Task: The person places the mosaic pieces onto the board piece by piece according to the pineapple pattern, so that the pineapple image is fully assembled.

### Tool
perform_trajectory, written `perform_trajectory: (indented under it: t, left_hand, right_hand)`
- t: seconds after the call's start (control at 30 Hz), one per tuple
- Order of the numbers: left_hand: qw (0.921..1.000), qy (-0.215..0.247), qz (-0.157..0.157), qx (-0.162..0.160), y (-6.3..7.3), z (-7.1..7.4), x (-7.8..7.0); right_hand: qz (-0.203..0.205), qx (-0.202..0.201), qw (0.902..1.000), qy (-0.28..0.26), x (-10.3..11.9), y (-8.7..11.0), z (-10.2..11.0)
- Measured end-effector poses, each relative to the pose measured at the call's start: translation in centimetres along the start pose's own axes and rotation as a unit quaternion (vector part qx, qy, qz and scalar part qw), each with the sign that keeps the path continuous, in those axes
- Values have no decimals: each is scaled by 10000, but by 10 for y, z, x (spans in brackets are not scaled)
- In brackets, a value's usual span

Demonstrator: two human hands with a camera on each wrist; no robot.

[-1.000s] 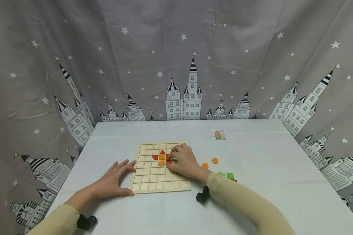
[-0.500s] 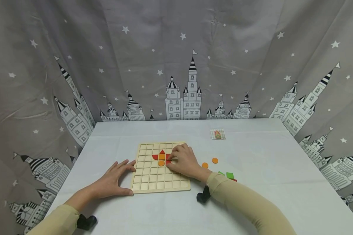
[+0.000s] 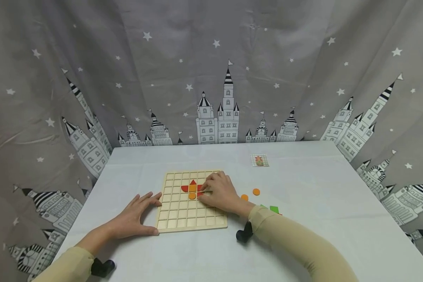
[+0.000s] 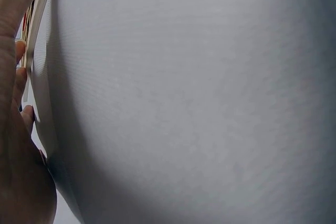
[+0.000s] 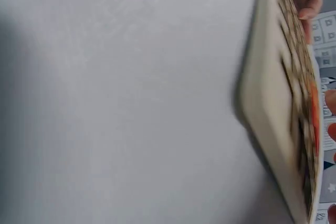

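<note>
A square wooden grid board (image 3: 183, 224) lies on the table. My left hand (image 3: 135, 215) rests spread at its left side, fingertips on the left edge and thumb by the near left corner. Over the board's right half, my right hand (image 3: 218, 192) pinches a red tile (image 3: 199, 194) between thumb and fingers; the hand partly hides that tile's shape. Beside it in the grid sit a red triangle (image 3: 193, 182), a red rounded tile (image 3: 185, 188), an orange square (image 3: 192, 188), an orange disc (image 3: 192, 196) and another red tile (image 3: 200, 188).
Two loose orange discs (image 3: 256, 192) lie right of the board. A green square (image 3: 273, 209) lies nearer the right forearm, with a green piece and a red one partly hidden. Farther back is a small picture card (image 3: 259, 160). A grey castle-print curtain (image 3: 211, 78) hangs behind.
The head view has shifted very slightly to the left. Both hands and the tiles keep the same places on and around the board.
</note>
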State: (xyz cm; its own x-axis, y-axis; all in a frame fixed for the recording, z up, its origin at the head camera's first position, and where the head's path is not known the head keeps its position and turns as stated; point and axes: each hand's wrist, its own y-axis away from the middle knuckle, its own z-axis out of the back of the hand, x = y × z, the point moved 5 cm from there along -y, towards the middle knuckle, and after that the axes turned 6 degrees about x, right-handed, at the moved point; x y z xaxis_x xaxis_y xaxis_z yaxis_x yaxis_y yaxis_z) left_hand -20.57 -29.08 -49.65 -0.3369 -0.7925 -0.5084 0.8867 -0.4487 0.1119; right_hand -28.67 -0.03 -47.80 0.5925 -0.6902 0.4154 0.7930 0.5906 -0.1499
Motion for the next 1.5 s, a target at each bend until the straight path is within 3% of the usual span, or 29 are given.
perform_trajectory:
  t: [0.23,0.5,0.7,0.83,1.07,1.23,1.37,1.5]
  left_hand:
    - [10000,13,29,-32,2,0,-1]
    - [10000,-70,46,-33,-1,0,2]
    - [10000,-59,0,-36,0,1,2]
    - [10000,-17,-23,-64,2,2,2]
    - [9999,34,-105,-117,4,-2,0]
    - [9998,35,-124,-145,5,-2,-1]
    - [9999,-15,-43,-121,4,-1,-1]
    - [9999,-29,-45,-117,2,0,0]
  right_hand:
    - [-123,186,9992,-337,-19,7,27]
    - [-376,345,9975,-492,-75,37,57]
    - [-437,515,9970,-386,-102,53,64]
    - [-525,653,9959,-333,-103,52,57]
    - [-161,793,9967,111,-83,37,40]
    - [-115,886,9959,174,-75,33,34]
    - [-88,740,9970,201,-73,31,34]
    - [-351,505,9975,348,-77,29,36]
